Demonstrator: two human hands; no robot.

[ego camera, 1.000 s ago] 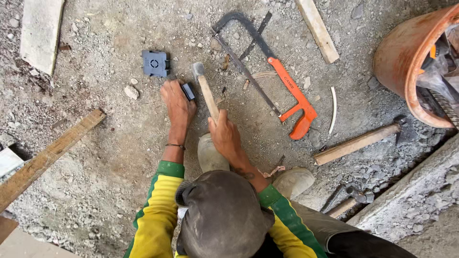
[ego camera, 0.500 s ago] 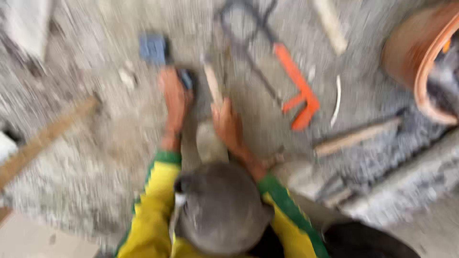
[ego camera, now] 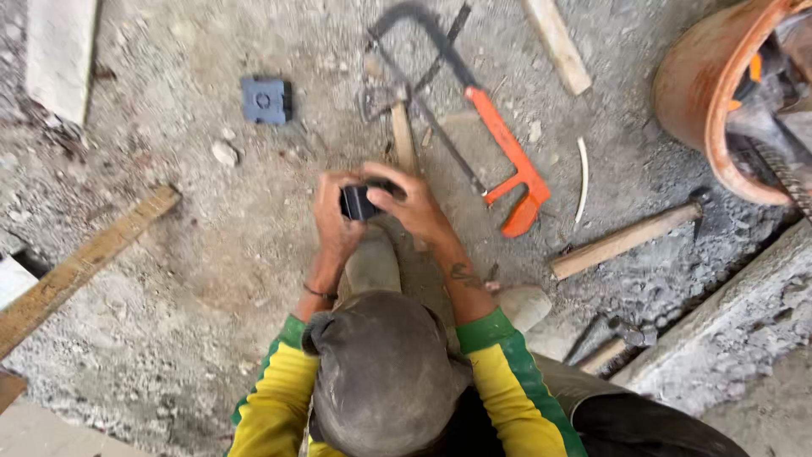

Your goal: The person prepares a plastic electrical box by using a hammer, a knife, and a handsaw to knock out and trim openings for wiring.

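Observation:
My left hand [ego camera: 332, 218] and my right hand [ego camera: 412, 206] meet in front of me, both closed around a small black box-shaped piece [ego camera: 359, 202]. They hold it just above the gritty concrete floor, over my boot [ego camera: 372, 262]. A hammer [ego camera: 396, 118] with a wooden handle lies on the ground just beyond my hands, touched by neither. A hacksaw [ego camera: 499, 152] with an orange handle lies to the right of it. A dark square plastic box [ego camera: 266, 100] sits further off on the left.
A wooden plank [ego camera: 85, 262] lies at the left and a pale slab [ego camera: 57, 51] at the top left. An orange bucket [ego camera: 706, 93] stands at the top right. A second wooden-handled tool [ego camera: 626, 241] and a concrete block [ego camera: 736, 330] lie on the right.
My right hand has let go of the hammer, which now lies on the floor. Both hands have drawn back towards me and now hold the small black piece together.

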